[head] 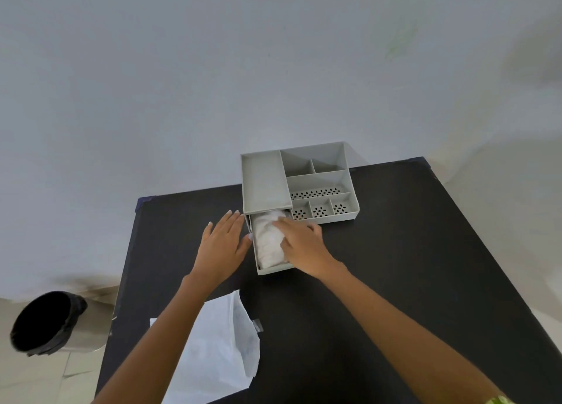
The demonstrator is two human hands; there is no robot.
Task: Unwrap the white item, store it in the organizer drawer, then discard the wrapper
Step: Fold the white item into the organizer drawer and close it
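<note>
White item (269, 240) sits in the open drawer (275, 270) under your right hand (299, 242) — fingers pressing it, not pinching — left hand (223, 242) spread flat beside the drawer.

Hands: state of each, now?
Left hand: open, flat beside the drawer.
Right hand: on the white item; grip unclear.

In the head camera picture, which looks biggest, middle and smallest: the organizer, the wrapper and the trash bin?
1. Wrapper, though it lies nearest the camera, which enlarges it.
2. Organizer, not far behind.
3. Trash bin, smallest as seen; it sits lower, on the floor.
</note>
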